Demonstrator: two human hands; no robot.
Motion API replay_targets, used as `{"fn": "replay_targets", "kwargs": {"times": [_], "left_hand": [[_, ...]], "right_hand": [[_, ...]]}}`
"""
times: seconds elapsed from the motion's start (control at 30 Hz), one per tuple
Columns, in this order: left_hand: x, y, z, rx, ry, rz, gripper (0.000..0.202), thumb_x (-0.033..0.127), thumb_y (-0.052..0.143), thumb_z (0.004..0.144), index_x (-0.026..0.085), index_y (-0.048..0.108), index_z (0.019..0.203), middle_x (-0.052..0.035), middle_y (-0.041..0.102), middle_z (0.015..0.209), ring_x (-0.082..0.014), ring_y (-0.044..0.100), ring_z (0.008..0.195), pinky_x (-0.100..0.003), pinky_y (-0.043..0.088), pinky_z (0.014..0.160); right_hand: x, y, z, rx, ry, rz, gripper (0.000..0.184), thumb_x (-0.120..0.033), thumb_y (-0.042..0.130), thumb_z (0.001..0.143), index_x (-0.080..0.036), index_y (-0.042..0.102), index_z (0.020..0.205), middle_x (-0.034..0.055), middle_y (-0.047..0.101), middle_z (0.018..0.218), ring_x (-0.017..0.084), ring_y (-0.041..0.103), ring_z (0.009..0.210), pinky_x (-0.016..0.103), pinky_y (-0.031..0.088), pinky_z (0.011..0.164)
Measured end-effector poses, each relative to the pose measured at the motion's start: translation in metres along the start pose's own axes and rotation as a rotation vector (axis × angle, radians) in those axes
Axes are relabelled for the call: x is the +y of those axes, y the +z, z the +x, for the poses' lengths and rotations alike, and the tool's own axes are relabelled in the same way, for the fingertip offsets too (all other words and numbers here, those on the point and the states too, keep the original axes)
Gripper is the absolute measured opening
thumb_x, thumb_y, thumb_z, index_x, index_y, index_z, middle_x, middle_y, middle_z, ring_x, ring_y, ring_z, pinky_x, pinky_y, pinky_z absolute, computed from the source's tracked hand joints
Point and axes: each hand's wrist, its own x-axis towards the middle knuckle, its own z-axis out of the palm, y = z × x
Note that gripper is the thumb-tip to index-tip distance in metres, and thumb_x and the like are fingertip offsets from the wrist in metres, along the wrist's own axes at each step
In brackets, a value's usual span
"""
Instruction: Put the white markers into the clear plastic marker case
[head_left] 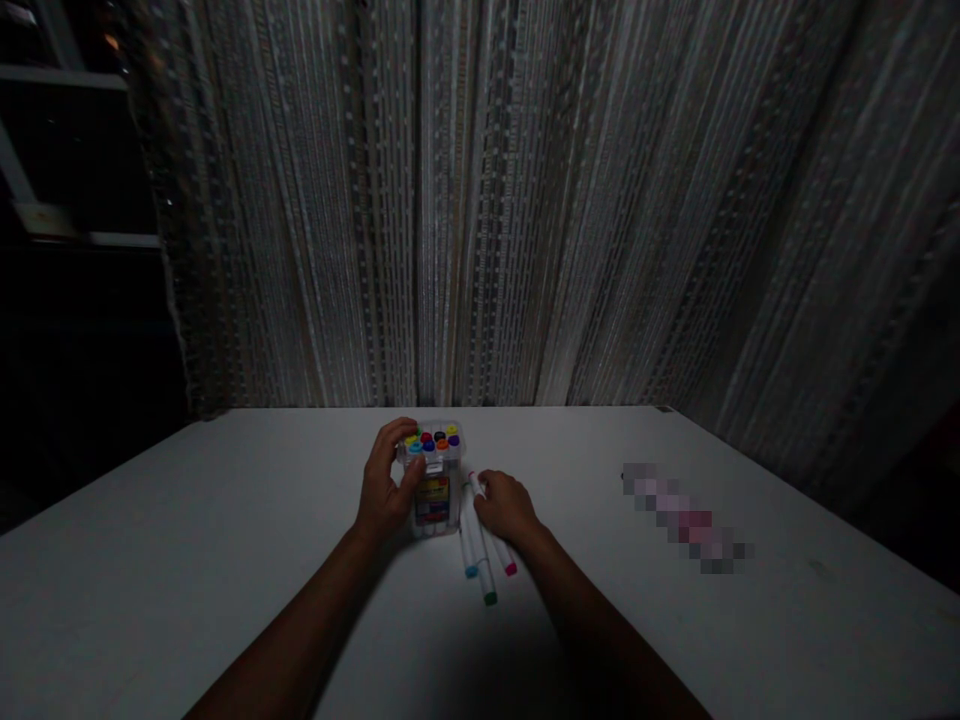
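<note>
A clear plastic marker case (433, 500) stands upright on the white table, with several colourful marker caps showing at its top and a printed label in front. My left hand (384, 488) is wrapped around its left side, thumb on the front and fingers at the top edge. Right of the case lie three white markers: a blue-ended marker (469, 560), a green-ended marker (488, 590) and a pink-ended marker (509, 563). My right hand (505, 505) closes its fingers around the upper part of the pink-ended marker; its palm side is hidden.
The white table (262, 500) runs back to a striped, shimmering curtain (465, 220). Farther right on the table lies a long, pixelated pinkish object (686, 520) that I cannot make out. A dark window or frame (75, 150) is at the left. The room is dim.
</note>
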Motion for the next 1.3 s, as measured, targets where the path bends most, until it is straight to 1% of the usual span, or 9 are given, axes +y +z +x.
{"fn": "replay_targets", "kwargs": {"times": [0.33, 0.57, 0.9, 1.3], "left_hand": [[0.0014, -0.0014, 0.0013, 0.002, 0.006, 0.012, 0.029, 0.037, 0.046, 0.085, 0.018, 0.049, 0.106, -0.0093, 0.051, 0.111, -0.0223, 0.049, 0.108, -0.039, 0.041, 0.093], [0.0048, -0.0025, 0.0011, -0.016, -0.005, 0.062, 0.030, 0.040, 0.044, 0.085, 0.018, 0.052, 0.105, -0.0095, 0.051, 0.112, -0.0229, 0.049, 0.109, -0.040, 0.041, 0.094], [0.0035, -0.0013, 0.0011, -0.011, -0.023, 0.035, 0.032, 0.043, 0.044, 0.084, 0.019, 0.049, 0.105, -0.0100, 0.051, 0.112, -0.0233, 0.049, 0.109, -0.041, 0.041, 0.093], [0.0046, -0.0022, 0.0017, -0.013, 0.004, 0.044, 0.030, 0.040, 0.045, 0.085, 0.018, 0.050, 0.104, -0.0098, 0.052, 0.111, -0.0231, 0.050, 0.108, -0.040, 0.042, 0.093]], "right_hand": [[0.0006, 0.0005, -0.0003, 0.005, -0.001, -0.005, 0.038, -0.023, 0.049, 0.077, -0.016, 0.060, 0.113, 0.0103, 0.067, 0.103, 0.021, 0.060, 0.096, 0.028, 0.041, 0.079], [0.0001, 0.0006, -0.0004, -0.002, -0.007, -0.001, 0.038, -0.022, 0.048, 0.077, -0.015, 0.059, 0.113, 0.0104, 0.066, 0.104, 0.021, 0.060, 0.096, 0.028, 0.041, 0.080], [0.0005, -0.0006, -0.0008, -0.005, -0.005, 0.003, 0.037, -0.023, 0.048, 0.078, -0.016, 0.059, 0.113, 0.0102, 0.067, 0.103, 0.021, 0.060, 0.097, 0.028, 0.041, 0.080], [-0.0015, -0.0027, -0.0017, -0.012, -0.014, -0.008, 0.038, -0.021, 0.048, 0.077, -0.014, 0.059, 0.113, 0.0116, 0.066, 0.105, 0.021, 0.060, 0.096, 0.028, 0.041, 0.079]]}}
